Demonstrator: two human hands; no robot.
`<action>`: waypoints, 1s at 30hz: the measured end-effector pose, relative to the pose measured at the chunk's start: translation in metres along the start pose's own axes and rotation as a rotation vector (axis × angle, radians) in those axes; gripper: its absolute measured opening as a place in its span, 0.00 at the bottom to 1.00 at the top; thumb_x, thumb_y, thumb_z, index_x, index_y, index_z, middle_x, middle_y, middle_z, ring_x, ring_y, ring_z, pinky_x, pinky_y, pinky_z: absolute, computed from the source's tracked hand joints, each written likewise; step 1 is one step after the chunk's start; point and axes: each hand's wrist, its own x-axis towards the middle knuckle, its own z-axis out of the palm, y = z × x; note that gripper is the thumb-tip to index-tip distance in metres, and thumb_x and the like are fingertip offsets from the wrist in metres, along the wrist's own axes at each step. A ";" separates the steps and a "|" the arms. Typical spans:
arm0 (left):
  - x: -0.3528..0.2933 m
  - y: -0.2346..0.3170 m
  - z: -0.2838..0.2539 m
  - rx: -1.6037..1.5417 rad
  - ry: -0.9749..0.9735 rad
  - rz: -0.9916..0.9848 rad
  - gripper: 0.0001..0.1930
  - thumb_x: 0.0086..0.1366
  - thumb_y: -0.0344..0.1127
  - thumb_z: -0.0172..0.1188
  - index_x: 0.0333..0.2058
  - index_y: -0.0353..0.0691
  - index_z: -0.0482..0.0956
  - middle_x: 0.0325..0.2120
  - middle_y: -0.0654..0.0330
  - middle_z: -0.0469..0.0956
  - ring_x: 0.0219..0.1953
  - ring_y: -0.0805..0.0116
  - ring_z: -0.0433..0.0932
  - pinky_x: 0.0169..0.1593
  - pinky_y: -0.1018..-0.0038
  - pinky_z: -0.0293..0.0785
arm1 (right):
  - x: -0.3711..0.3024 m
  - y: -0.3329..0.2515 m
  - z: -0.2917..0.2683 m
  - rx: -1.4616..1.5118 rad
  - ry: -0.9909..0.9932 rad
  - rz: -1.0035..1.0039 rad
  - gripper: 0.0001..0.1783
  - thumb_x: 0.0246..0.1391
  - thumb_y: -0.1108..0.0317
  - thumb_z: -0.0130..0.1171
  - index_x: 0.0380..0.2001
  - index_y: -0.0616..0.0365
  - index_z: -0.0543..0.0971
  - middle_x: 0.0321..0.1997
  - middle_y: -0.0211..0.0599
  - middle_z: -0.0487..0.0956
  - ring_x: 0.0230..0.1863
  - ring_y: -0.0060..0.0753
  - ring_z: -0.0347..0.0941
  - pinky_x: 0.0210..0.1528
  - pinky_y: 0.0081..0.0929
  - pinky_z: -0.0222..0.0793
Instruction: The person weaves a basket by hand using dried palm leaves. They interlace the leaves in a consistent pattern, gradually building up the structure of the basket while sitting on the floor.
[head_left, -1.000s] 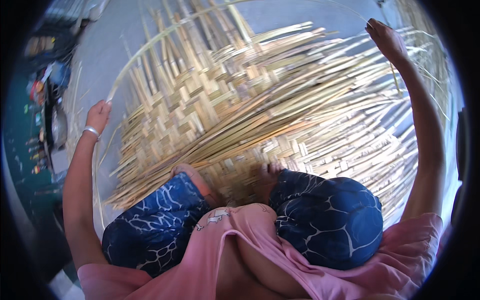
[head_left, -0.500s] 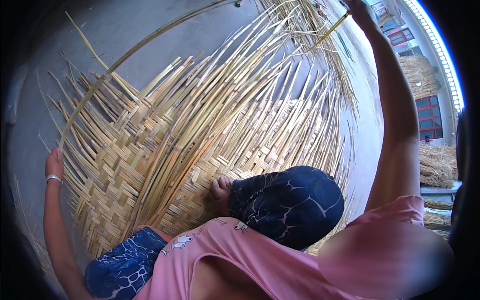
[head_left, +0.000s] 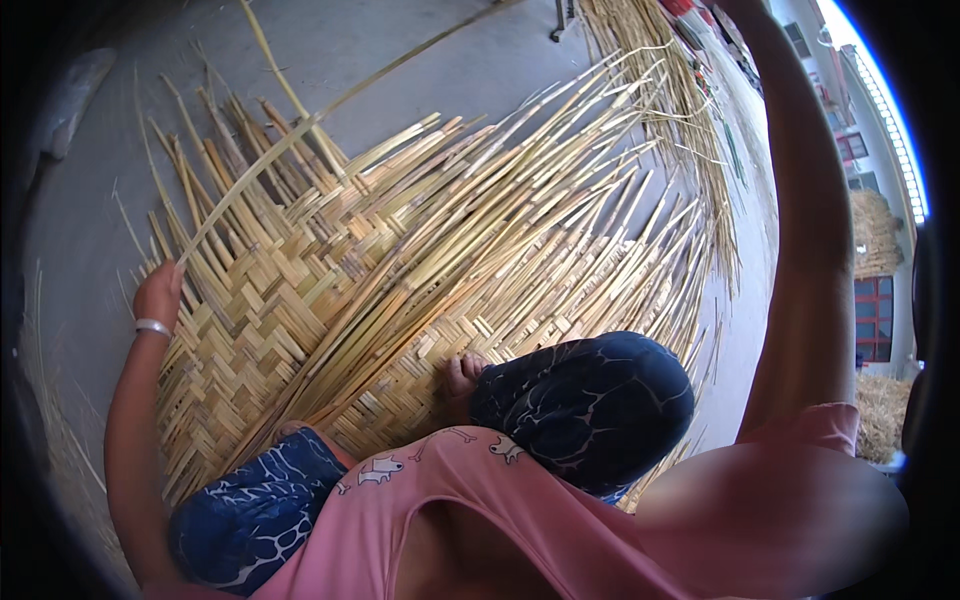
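My left hand [head_left: 160, 297], with a pale bracelet at the wrist, is closed on one end of a long reed strip [head_left: 243, 188]. The strip slants up and away to the right over the mat's left edge and leaves the view at the top. Below it lies a large woven reed mat [head_left: 255, 315] in a zigzag weave, its unwoven ends fanning out along the far side. Many loose strips [head_left: 410, 285] run diagonally over the weave. My right arm [head_left: 810, 250] stretches far up along the right; its hand is beyond the upper edge.
My bare foot [head_left: 462, 373] and bent knee [head_left: 600, 410] rest on the mat. More reeds [head_left: 690, 130] are spread at the far right. A small dark metal object [head_left: 562, 20] stands on the grey floor [head_left: 400, 60]. Straw bundles [head_left: 875, 232] lie by a building.
My right hand, which held a yellowish strip near the top edge, has passed out of view. The view has shifted, and the strip in my left hand now looks straighter.
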 end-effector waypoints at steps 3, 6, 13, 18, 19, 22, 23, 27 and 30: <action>0.005 0.038 -0.011 0.015 0.219 0.208 0.07 0.63 0.37 0.50 0.31 0.40 0.72 0.28 0.52 0.73 0.32 0.48 0.72 0.36 0.59 0.69 | -0.096 -0.094 0.057 0.517 -0.309 -0.259 0.16 0.52 0.69 0.51 0.45 0.60 0.72 0.49 0.47 0.73 0.48 0.48 0.71 0.49 0.37 0.66; 0.025 0.090 -0.019 0.074 0.323 0.362 0.08 0.58 0.39 0.56 0.34 0.44 0.75 0.28 0.58 0.72 0.37 0.59 0.73 0.40 0.64 0.70 | -0.124 -0.209 -0.004 0.781 -0.684 -0.426 0.17 0.55 0.66 0.51 0.48 0.58 0.71 0.50 0.45 0.73 0.52 0.46 0.69 0.54 0.36 0.64; 0.018 0.141 -0.027 -0.113 0.218 0.322 0.16 0.55 0.44 0.61 0.39 0.42 0.77 0.30 0.60 0.73 0.40 0.60 0.71 0.43 0.66 0.67 | -0.147 -0.384 -0.035 1.381 -0.856 -0.566 0.18 0.60 0.53 0.44 0.38 0.55 0.75 0.31 0.46 0.77 0.35 0.52 0.73 0.41 0.42 0.68; -0.016 0.120 -0.033 -0.070 0.526 0.477 0.19 0.53 0.45 0.63 0.42 0.44 0.75 0.39 0.63 0.74 0.46 0.63 0.68 0.49 0.66 0.63 | -0.127 -0.399 -0.044 1.417 -1.081 -0.458 0.19 0.54 0.51 0.56 0.30 0.59 0.76 0.22 0.39 0.75 0.24 0.36 0.70 0.32 0.31 0.67; -0.021 0.117 -0.030 -0.162 0.433 0.452 0.20 0.52 0.44 0.64 0.43 0.45 0.75 0.41 0.62 0.73 0.48 0.62 0.68 0.51 0.64 0.62 | -0.124 -0.397 -0.047 1.399 -1.173 -0.449 0.18 0.53 0.52 0.58 0.30 0.59 0.76 0.21 0.36 0.74 0.24 0.28 0.68 0.32 0.28 0.67; -0.035 0.111 -0.033 -0.136 0.548 0.365 0.17 0.53 0.40 0.65 0.40 0.44 0.76 0.42 0.60 0.73 0.51 0.62 0.66 0.55 0.65 0.61 | -0.136 -0.400 -0.039 1.467 -1.178 -0.414 0.17 0.55 0.55 0.57 0.29 0.60 0.75 0.18 0.26 0.67 0.24 0.20 0.59 0.29 0.23 0.62; -0.037 0.109 -0.039 -0.082 0.589 0.389 0.17 0.53 0.40 0.64 0.41 0.44 0.76 0.41 0.60 0.73 0.50 0.61 0.68 0.53 0.66 0.63 | -0.137 -0.398 -0.038 1.446 -1.190 -0.400 0.17 0.55 0.54 0.57 0.29 0.60 0.74 0.19 0.25 0.66 0.25 0.19 0.59 0.31 0.22 0.62; -0.044 0.091 -0.023 -0.371 0.351 0.315 0.15 0.57 0.41 0.62 0.41 0.43 0.75 0.40 0.59 0.75 0.43 0.60 0.74 0.47 0.66 0.70 | -0.144 -0.389 -0.016 1.443 -1.299 -0.228 0.19 0.57 0.53 0.55 0.29 0.60 0.75 0.20 0.30 0.69 0.27 0.22 0.63 0.33 0.24 0.64; -0.049 0.077 -0.005 -1.190 -0.283 -0.217 0.19 0.60 0.46 0.59 0.45 0.41 0.71 0.41 0.58 0.75 0.40 0.63 0.77 0.42 0.67 0.73 | -0.142 -0.392 -0.015 1.470 -1.361 -0.217 0.19 0.57 0.52 0.54 0.28 0.60 0.75 0.19 0.29 0.68 0.26 0.21 0.62 0.33 0.24 0.64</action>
